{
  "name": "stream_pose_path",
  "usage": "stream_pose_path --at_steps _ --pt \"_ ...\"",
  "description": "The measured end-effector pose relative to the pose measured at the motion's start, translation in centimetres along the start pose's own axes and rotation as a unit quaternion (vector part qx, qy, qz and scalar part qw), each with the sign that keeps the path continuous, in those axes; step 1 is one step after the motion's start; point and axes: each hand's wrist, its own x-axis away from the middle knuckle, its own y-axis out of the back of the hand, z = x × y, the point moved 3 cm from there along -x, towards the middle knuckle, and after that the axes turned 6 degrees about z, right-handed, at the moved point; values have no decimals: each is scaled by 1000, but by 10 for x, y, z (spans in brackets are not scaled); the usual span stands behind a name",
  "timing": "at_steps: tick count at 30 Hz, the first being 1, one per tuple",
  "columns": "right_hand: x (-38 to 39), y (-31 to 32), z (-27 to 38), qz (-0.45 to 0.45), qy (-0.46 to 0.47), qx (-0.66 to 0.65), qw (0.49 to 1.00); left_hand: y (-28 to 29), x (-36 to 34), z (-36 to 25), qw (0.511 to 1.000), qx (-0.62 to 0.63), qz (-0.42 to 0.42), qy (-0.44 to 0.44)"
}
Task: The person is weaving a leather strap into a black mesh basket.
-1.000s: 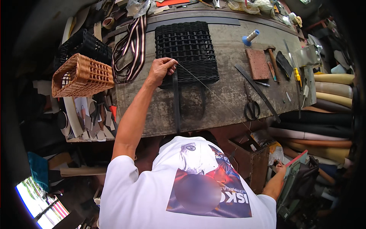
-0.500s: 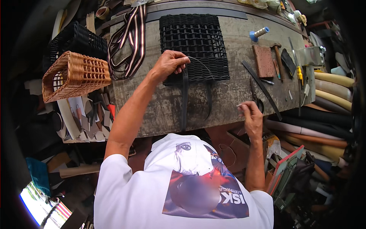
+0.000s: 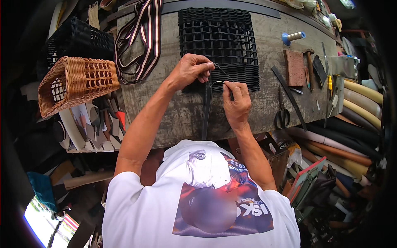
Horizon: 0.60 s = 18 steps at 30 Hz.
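Observation:
A black woven basket [image 3: 217,39] lies on the worktable. At its near edge my left hand [image 3: 193,71] is closed in a pinch on a thin thread [image 3: 223,72]. A stitched black strap [image 3: 206,113] hangs from beneath those fingers toward the table's front edge. Just to the right, my right hand [image 3: 237,103] pinches the thread too, its fingertips a short way from the left ones. The thread arcs and loops between both hands. Whether a needle is in either pinch is too small to make out.
Scissors [image 3: 282,118], a dark strip [image 3: 291,101], a reddish block [image 3: 295,68], a hammer [image 3: 309,68] and a thread spool [image 3: 293,36] lie to the right. At left are striped webbing [image 3: 144,45] and a brown wicker basket [image 3: 78,82]. Material rolls [image 3: 362,105] are stacked beyond the right edge.
My right hand has come up and left from beside the scissors to the thread near my left hand. The left hand keeps its pinch. The view has shifted slightly.

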Motion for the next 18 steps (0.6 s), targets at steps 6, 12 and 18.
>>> stream_pose_path --at_steps 6,12,18 --pt "0 -12 -5 -12 49 72 996 -1 -2 1 1000 5 -6 -7" --pt "0 -13 -3 -13 83 93 992 -1 -2 1 1000 -1 -6 1" --pt "0 -15 -3 -13 84 101 991 -2 -2 0 1000 -5 -4 3"
